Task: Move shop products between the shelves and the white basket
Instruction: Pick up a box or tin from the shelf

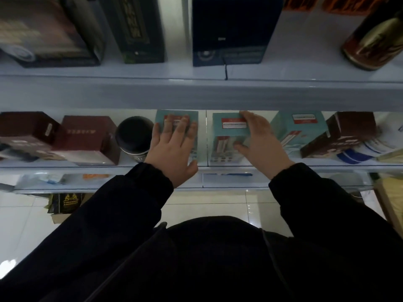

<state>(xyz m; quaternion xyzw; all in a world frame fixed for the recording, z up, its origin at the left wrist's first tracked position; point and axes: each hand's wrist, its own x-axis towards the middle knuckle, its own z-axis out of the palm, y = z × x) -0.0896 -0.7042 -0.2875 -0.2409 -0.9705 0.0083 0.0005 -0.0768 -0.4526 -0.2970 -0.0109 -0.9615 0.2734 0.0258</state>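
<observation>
**A:** What is hard to make out in the head view?

**B:** Quite much. The upper shelf (109, 92) hides the back of the middle shelf (98, 168), so the teal boxes show only their tops and front faces. The print on their red and white labels is too blurred to read. Higher up, the dark blue box (233, 29) and the brown bottle (375, 38) are cut off by the top edge. The lowest shelf is partly hidden behind the black sleeves (130, 203).

**A:** And the left hand?

**B:** The left hand (172, 147) lies flat on the left teal box (161, 118). Its fingers are straight and spread wide, and the thumb is free near the front edge of the shelf. The hand covers most of the box. A black jar (134, 136) stands just beside it, on its left.

**A:** The right hand?

**B:** The right hand (259, 138) grips the middle teal box (226, 134). The fingers bend over the top right side and the thumb presses on the front face. The box is on the middle shelf, just right of the joint in the shelf. I cannot tell if it is lifted a little or stands fully.

**A:** What is near?

**B:** The right teal box (298, 127) is just beside the right hand, and a dark brown box (340, 136) is next to it, tilted. Left of the jar there is a maroon box (87, 138).
</observation>
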